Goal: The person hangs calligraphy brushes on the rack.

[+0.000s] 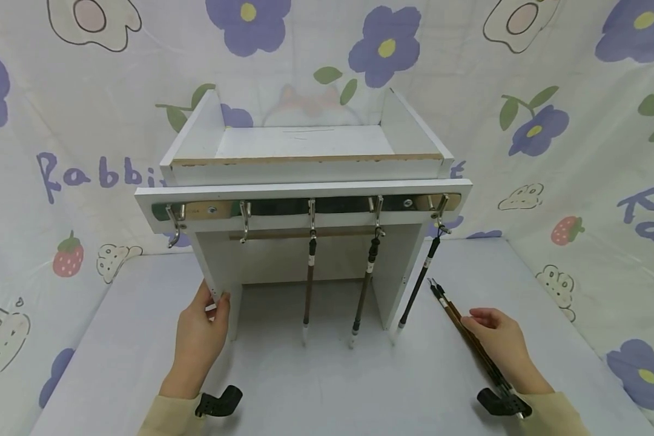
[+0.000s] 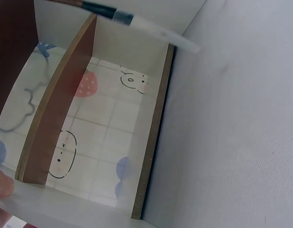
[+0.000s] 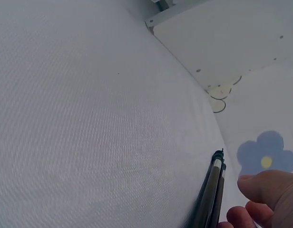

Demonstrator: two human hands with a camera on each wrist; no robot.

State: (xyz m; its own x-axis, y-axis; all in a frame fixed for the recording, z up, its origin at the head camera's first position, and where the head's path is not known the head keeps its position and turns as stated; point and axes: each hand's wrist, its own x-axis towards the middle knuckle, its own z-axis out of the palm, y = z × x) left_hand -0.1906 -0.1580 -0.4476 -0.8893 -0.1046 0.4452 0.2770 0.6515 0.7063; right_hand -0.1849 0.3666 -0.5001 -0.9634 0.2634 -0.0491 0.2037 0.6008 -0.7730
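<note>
A white wooden shelf (image 1: 305, 171) with a row of metal hooks along its front rail stands in the middle of the head view. My left hand (image 1: 200, 336) grips the lower edge of its left side panel (image 1: 218, 260), thumb in front and fingers behind. From the middle and right hooks hang three writing brushes, a brown one (image 1: 309, 278), a dark one (image 1: 364, 290) and a black one (image 1: 418, 284), pale tips down. To the right, a few more brushes (image 1: 463, 324) lie together on the table. Beside them hovers my right hand (image 1: 498, 342), fingers loosely bent, holding nothing.
The table (image 1: 316, 393) has a white cover. Behind and at both sides hangs a patterned cloth (image 1: 300, 54) with flowers and rabbits. In the left wrist view, a wooden crossbar (image 2: 56, 109) spans the shelf's back. A black camera mount (image 1: 218, 402) sits on each wrist.
</note>
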